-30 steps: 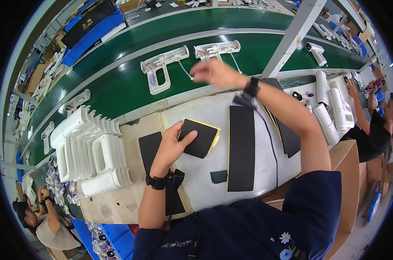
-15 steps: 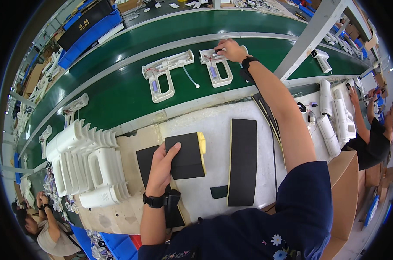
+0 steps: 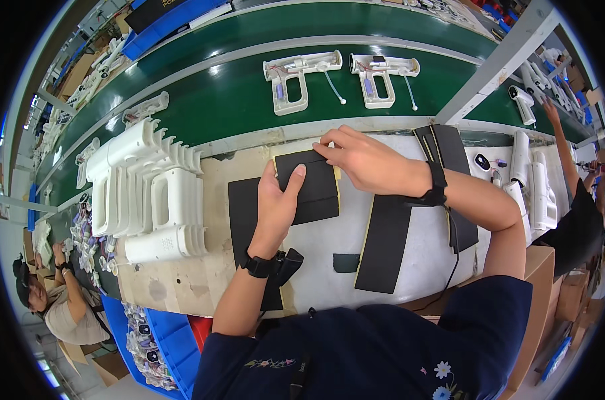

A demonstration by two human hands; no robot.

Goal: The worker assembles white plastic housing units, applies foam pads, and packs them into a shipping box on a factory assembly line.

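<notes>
A black foam sheet (image 3: 319, 193) with yellow backing along its edges is gripped in my left hand (image 3: 277, 207), thumb on top. Score lines or cuts seem to run across it. My right hand (image 3: 376, 163) has its fingertips pinched at the sheet's upper right edge. Beneath my left hand and wrist lies another black sheet (image 3: 242, 207). To the right, a long black foam strip (image 3: 386, 247) rests on the white work surface beside a small dark green piece (image 3: 346, 263). Beyond my hands, a white gun-shaped housing (image 3: 378, 103) on the belt carries a small black piece (image 3: 379, 60).
Another open white housing (image 3: 291, 108) with wires lies on the green conveyor belt (image 3: 216, 113). Stacked white shells (image 3: 176, 240) stand at left. More black strips (image 3: 452, 150) lie beside a metal post (image 3: 502, 63). A blue bin (image 3: 172, 333) is at lower left; co-workers sit at both sides.
My right hand has come back from the right-hand housing on the belt to the foam sheet in my left hand. A black piece now shows on that housing. The view has shifted.
</notes>
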